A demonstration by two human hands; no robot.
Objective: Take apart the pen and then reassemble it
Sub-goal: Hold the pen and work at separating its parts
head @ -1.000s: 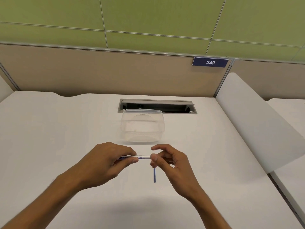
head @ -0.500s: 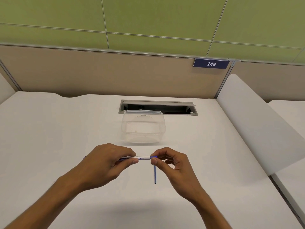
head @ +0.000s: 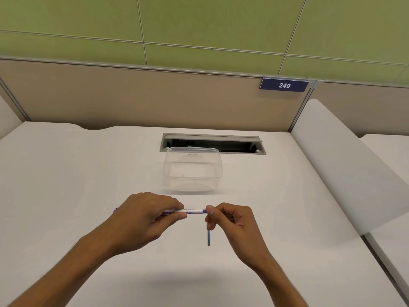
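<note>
My left hand (head: 143, 218) gripping the pen (head: 192, 212) level, left to right, right hand (head: 230, 220) pinching its right end, bare table (head: 66, 185) all round, tub (head: 193, 169) beyond, blue rod (head: 208, 237) below

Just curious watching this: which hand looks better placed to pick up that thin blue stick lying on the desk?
Probably the right hand. It hovers directly over the blue refill, pinching only the end of the pen barrel, while the left hand grips that barrel.
</note>
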